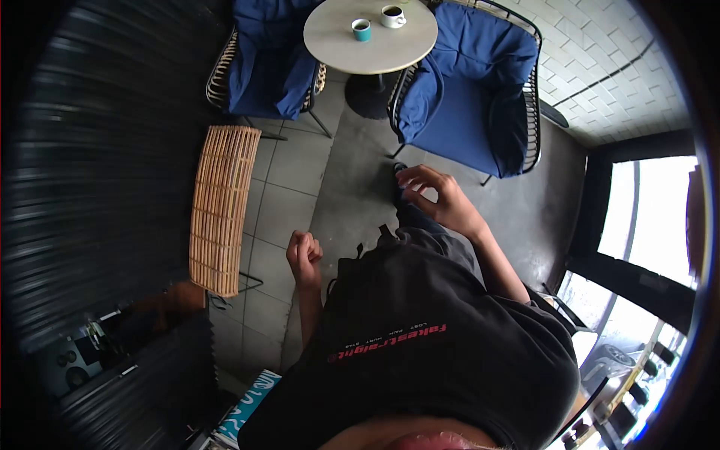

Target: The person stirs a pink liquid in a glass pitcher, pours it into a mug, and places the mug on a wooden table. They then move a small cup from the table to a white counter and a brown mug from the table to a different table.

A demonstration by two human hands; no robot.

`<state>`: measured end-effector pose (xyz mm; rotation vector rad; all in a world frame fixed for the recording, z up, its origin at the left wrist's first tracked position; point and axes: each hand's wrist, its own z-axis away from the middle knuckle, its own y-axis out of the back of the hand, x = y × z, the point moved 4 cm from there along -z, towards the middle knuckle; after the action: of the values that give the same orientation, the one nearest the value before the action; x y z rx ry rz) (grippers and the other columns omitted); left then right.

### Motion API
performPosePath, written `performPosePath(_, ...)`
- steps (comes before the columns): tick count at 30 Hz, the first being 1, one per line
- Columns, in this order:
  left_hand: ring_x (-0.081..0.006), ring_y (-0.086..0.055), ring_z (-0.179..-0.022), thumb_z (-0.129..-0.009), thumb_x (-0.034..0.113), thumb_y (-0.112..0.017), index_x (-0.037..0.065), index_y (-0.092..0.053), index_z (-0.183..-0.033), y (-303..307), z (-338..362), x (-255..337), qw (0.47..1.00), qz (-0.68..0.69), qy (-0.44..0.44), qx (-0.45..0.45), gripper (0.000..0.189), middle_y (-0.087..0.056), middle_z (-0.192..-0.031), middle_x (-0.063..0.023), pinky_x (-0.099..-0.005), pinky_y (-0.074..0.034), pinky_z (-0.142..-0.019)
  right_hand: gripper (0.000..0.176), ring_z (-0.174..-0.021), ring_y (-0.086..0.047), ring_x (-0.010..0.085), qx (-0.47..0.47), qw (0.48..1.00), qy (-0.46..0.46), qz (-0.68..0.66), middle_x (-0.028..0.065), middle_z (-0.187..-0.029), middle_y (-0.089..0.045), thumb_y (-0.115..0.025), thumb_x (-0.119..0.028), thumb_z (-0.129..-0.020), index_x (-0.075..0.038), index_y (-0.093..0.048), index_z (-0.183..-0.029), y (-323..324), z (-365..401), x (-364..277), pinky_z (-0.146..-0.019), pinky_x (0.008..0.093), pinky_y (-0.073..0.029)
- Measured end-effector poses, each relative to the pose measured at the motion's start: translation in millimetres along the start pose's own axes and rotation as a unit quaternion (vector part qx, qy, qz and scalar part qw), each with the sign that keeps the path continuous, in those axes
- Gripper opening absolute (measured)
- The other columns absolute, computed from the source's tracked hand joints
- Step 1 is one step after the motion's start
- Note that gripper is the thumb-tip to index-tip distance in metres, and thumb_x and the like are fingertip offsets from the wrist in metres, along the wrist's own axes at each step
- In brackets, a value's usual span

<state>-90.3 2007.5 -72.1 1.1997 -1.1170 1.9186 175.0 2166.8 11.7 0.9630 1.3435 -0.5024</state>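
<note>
My left hand [304, 257] hangs beside my body with its fingers curled into a loose fist, and I see nothing in it. My right hand [437, 196] is in front of my right leg, its fingers bent but apart, holding nothing. Ahead of me a round pale table [330, 46] bears a teal cup [361, 31] and a white cup [392, 18] with a handle. A dark drink shows in the white cup. Both hands are well apart from the table and the cups.
Blue cushioned chairs stand left [259, 82] and right [469, 112] of the table. A slatted wooden bench [223, 214] runs along the left, by a dark corrugated wall [105, 180]. On the right are a white brick wall [600, 67] and a bright window [649, 217].
</note>
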Motion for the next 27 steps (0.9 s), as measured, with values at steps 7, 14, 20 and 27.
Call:
performPosePath(7,-0.0043,-0.024,-0.054,-0.102,0.011,-0.043,0.01,-0.037,-0.081,-91,-139,27,0.999,-0.019,0.047,0.015,0.022,-0.027,-0.065,0.004,-0.0235,-0.022,-0.049,0.037,-0.095,-0.067,0.0235,0.05,0.998,-0.038,0.025,0.0104,-0.104,-0.067,-0.07,-0.011,-0.087,-0.005,-0.057,-0.121,72,-156,140,-0.082,0.034,-0.053)
performPosePath(14,-0.0045,-0.025,-0.053,-0.102,0.013,-0.047,0.01,-0.038,-0.08,-115,-202,17,0.987,-0.051,0.127,0.078,0.024,-0.028,-0.065,0.0038,-0.0248,-0.022,-0.049,0.071,-0.106,-0.064,0.0286,0.1,0.992,-0.066,0.033,0.0162,-0.119,-0.062,-0.08,-0.025,-0.079,-0.006,-0.043,-0.136,103,-326,286,-0.084,0.0375,-0.053)
performPosePath(20,-0.0053,-0.026,-0.053,-0.101,0.014,-0.049,0.01,-0.039,-0.08,-116,-208,-3,0.972,-0.036,0.188,0.134,0.023,-0.028,-0.064,0.0035,-0.0247,-0.022,-0.049,0.093,-0.124,-0.053,0.0351,0.144,0.982,-0.109,0.051,0.022,-0.14,-0.043,-0.085,-0.033,-0.074,-0.003,-0.031,-0.143,100,-440,375,-0.1,0.0434,-0.049)
performPosePath(27,-0.0055,-0.027,-0.053,-0.1,0.014,-0.049,0.01,-0.04,-0.081,-115,-205,-10,0.96,-0.037,0.212,0.179,0.021,-0.029,-0.064,0.0032,-0.0246,-0.022,-0.049,0.103,-0.132,-0.045,0.0371,0.182,0.976,-0.071,0.093,0.0233,-0.144,-0.039,-0.088,-0.035,-0.069,-0.002,-0.026,-0.145,95,-496,413,-0.107,0.046,-0.043)
